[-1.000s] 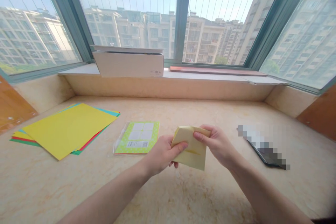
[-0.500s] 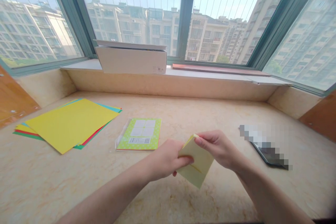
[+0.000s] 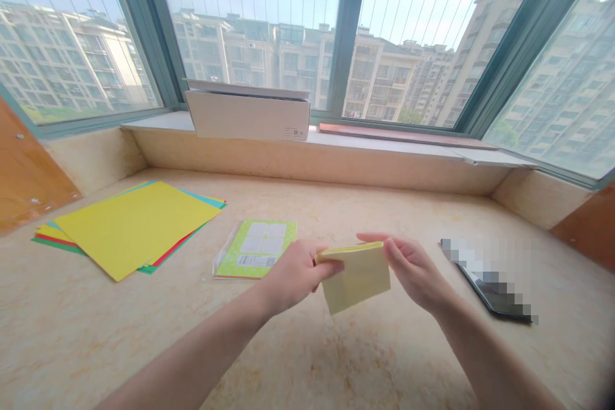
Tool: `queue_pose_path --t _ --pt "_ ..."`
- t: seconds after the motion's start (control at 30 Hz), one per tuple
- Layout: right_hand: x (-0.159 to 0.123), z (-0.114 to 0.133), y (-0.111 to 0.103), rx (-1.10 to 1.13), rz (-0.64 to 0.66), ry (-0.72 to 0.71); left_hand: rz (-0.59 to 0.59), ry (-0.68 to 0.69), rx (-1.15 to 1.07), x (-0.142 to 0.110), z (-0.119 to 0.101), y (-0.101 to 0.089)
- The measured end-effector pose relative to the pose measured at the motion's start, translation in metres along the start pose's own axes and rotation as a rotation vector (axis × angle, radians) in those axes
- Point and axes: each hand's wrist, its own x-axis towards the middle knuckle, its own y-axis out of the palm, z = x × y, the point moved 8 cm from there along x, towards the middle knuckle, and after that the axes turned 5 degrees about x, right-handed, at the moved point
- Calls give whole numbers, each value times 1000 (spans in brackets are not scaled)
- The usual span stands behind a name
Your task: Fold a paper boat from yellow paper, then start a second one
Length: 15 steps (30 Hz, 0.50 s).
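Observation:
A folded pale yellow paper (image 3: 358, 278) is held above the marble sill in the middle of the head view. My left hand (image 3: 293, 272) pinches its left upper corner between thumb and fingers. My right hand (image 3: 413, 269) rests against the paper's right edge with fingers stretched out along it. The paper's top fold lies level and its flat face turns toward me.
A fanned stack of coloured sheets (image 3: 134, 227), yellow on top, lies at the left. A green packet in clear wrap (image 3: 254, 248) sits beside my left hand. A dark phone (image 3: 494, 285) lies at the right. A white box (image 3: 250, 112) and a reddish board (image 3: 403, 136) stand on the window ledge.
The folded paper turned from a tilted, corner-down pose to a level one. My right hand loosened from a pinch to straighter fingers at the edge. The camera view shifted slightly.

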Motion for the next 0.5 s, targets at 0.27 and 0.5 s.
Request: queue_pose_path --t 0.27,0.5 --pt "-7 18 -10 -256 -158 -143 16 72 -45 -4 -9 -1" --pt "-18 9 -12 -196 -496 -168 -86 78 -452 -1 -9 13"
